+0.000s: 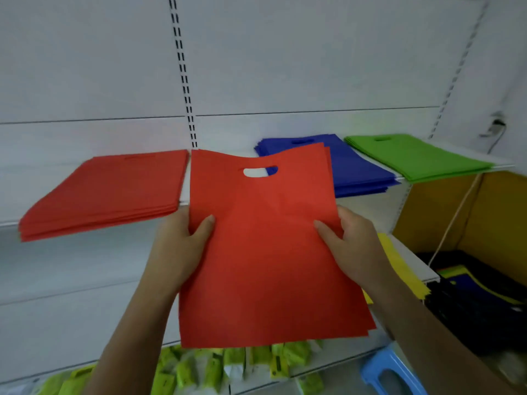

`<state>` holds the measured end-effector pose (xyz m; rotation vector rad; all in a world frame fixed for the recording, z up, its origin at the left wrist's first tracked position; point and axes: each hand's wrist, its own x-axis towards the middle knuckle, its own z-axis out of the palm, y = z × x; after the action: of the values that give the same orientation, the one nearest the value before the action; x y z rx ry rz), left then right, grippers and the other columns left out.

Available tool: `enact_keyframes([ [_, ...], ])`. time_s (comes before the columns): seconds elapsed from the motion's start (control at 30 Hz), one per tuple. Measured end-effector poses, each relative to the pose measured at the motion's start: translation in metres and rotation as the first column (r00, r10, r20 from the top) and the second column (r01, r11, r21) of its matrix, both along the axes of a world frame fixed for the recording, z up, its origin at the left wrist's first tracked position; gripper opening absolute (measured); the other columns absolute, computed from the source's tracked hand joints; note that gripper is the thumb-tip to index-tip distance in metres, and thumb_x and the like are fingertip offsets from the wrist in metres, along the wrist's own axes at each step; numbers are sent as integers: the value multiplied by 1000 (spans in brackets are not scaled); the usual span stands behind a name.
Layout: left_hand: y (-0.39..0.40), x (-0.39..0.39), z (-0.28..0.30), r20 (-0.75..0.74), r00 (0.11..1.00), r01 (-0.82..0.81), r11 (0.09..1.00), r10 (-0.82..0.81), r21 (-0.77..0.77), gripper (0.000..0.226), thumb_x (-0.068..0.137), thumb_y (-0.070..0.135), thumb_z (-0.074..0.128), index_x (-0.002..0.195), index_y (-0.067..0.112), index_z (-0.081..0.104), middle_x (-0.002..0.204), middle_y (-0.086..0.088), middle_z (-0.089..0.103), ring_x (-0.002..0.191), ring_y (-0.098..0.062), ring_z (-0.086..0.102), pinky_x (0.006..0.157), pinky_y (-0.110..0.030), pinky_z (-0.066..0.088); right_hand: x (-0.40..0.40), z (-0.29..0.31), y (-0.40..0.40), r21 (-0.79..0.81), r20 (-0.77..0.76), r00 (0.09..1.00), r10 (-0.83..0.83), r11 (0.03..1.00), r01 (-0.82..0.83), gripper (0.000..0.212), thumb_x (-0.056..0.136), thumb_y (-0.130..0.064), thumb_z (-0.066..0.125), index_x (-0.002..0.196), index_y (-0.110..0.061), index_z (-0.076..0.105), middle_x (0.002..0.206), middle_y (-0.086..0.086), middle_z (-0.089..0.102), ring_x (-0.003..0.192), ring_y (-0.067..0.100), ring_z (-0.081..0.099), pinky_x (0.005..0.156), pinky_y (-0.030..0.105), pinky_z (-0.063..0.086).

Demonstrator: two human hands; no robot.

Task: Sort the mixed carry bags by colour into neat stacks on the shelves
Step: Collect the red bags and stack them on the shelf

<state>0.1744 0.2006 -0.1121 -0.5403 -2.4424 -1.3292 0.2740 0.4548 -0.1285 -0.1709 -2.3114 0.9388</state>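
Note:
I hold a thin bundle of red carry bags upright in front of the shelf, its handle cut-out at the top. My left hand grips the left edge with the thumb on the front. My right hand grips the right edge the same way. On the white shelf lie three flat stacks: red bags at the left, blue bags behind the held bundle, green bags at the right. Yellow bags lie on a lower shelf, partly hidden by my right arm.
A yellow cardboard box at the right holds mixed dark and coloured bags. A white cord hangs into it. Below are yellow-green packets on a low shelf and a blue plastic stool.

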Motion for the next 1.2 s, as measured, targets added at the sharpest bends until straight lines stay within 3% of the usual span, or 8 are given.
enact_keyframes([
  [0.13,47,61,-41,63,996,57,998,-57,-4,12,91,27,59,87,18,65,76,7,67,69,-10,63,62,-31,48,75,-38,41,-23,67,995,-76,997,77,18,92,-25,62,107,-16,67,93,-5,71,85,7,65,76,29,52],
  [0.3,94,101,-119,192,977,114,989,-95,-90,27,89,40,56,88,14,64,77,2,68,70,-16,63,67,-40,51,142,-100,76,-69,177,975,-136,986,150,13,92,-26,62,105,-26,62,86,-17,60,77,-8,54,66,4,39],
  [0.43,109,104,-186,306,952,86,983,-32,-164,36,87,45,55,87,9,60,76,-3,65,70,-19,60,68,-45,50,138,-149,92,-59,265,955,-133,986,153,26,91,-21,64,116,-15,63,94,-9,59,87,8,56,73,22,40],
  [0.6,103,60,-239,391,919,37,979,44,-199,51,79,57,47,90,9,61,78,-3,66,70,-20,62,68,-42,51,71,-205,94,-18,432,901,-25,999,36,19,93,-20,59,110,-10,59,97,3,67,86,17,63,75,30,48],
  [0.77,110,-28,-281,405,910,-21,987,84,-158,11,93,21,57,96,11,63,82,5,64,76,-16,61,66,-27,41,-48,-262,100,51,496,868,-13,999,-13,21,94,-24,57,106,-7,58,95,12,68,89,29,65,74,37,50],
  [0.9,122,-118,-335,405,902,-58,971,150,-231,9,93,21,58,91,12,61,84,-2,65,78,-23,62,65,-29,41,-144,-317,110,90,515,857,-11,995,-42,23,94,-24,57,106,-4,58,95,16,68,90,34,64,73,37,46],
  [1.0,129,-174,-386,339,909,-98,914,243,-394,21,90,27,60,86,6,62,95,-14,61,91,-34,57,77,-37,41,-196,-362,122,132,506,862,-24,990,-50,27,93,-26,58,108,-4,58,95,18,68,88,37,65,74,41,49],
  [1.2,137,-209,-450,220,905,-185,803,365,-567,48,82,40,65,119,9,58,131,-11,50,124,-31,40,106,-41,31,-232,-423,128,313,572,800,-182,950,-8,37,87,-37,62,113,-12,53,95,12,68,88,33,67,73,40,51],
])
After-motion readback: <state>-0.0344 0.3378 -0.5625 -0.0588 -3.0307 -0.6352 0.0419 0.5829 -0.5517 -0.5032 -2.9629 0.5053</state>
